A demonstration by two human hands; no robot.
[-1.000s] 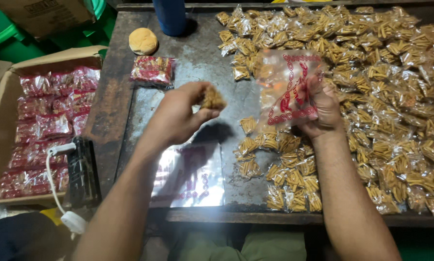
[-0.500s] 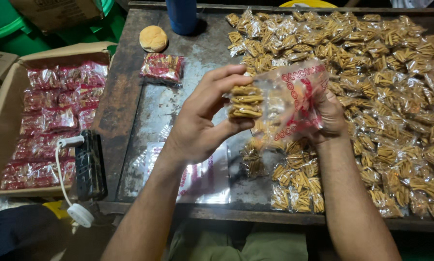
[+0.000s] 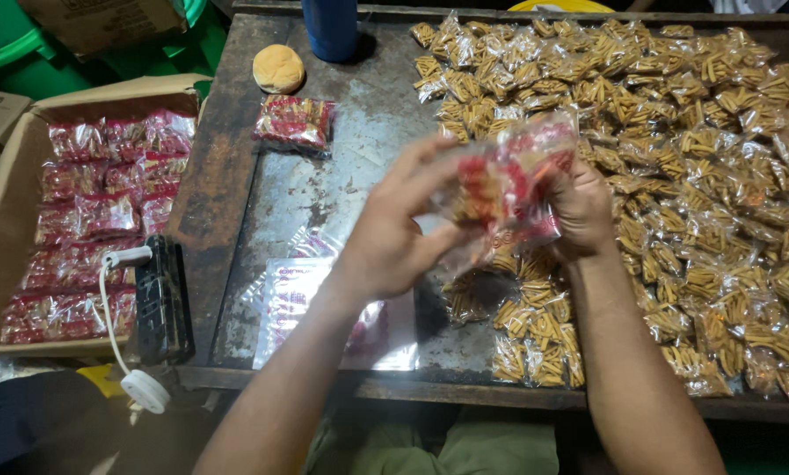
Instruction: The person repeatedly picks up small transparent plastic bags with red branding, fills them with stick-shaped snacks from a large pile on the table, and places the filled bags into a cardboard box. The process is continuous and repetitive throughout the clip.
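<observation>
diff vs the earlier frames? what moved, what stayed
The left hand brought a stack of small snack packets from the table up to the red-printed bag and is now at its mouth, packets blurred inside. The right hand still holds the bag. The snack pile, filled bag and carton are unchanged.

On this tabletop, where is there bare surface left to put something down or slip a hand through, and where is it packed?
Bare metal shows on the table between the bun, the red-printed pack and the snack packets, and down its left strip beside the empty bags. The right half is packed. Left hand and right hand hold a bag above it.
</observation>
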